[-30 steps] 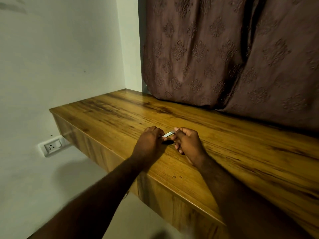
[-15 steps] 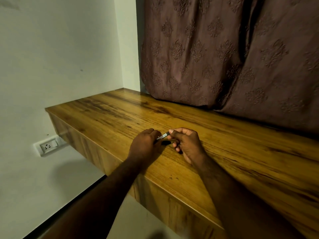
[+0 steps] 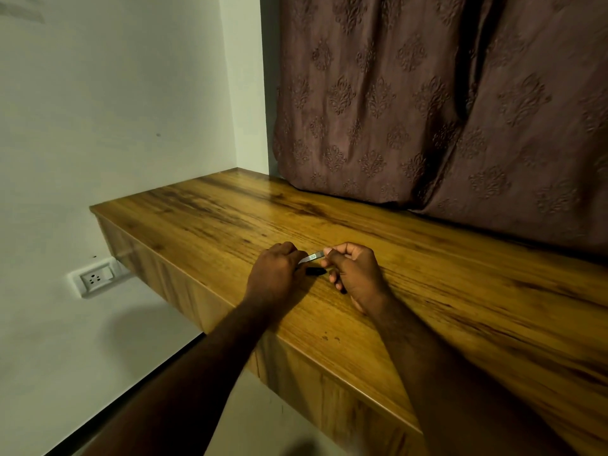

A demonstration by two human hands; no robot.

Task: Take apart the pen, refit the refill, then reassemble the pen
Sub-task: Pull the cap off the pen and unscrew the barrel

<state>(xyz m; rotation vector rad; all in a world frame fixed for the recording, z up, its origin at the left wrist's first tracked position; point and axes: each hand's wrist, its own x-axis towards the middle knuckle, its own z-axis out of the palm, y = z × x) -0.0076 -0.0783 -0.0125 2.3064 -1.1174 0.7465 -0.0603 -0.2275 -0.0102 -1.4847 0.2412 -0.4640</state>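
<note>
at frame centre, the left hand (image 3: 274,274) and right hand (image 3: 357,274) both pinch the silver pen (image 3: 309,258) above the wooden shelf (image 3: 460,291).

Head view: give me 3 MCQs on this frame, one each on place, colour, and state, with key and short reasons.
1. Where is the wall socket?
A. On the wall left of the shelf, below its top
B. On top of the shelf
C. On the curtain

2. What colour is the curtain?
A. White
B. Brownish mauve
C. Bright green

3. How is the silvery pen part held?
A. Lying loose on the shelf, untouched
B. By the left hand alone
C. Between both hands, above the shelf

Answers:
1 A: the socket sits on the white wall beside the wooden shelf, lower than its surface.
2 B: the patterned fabric behind the shelf is a brownish mauve.
3 C: the left hand and right hand each grip one end of it; a small dark piece shows just beneath.
</note>
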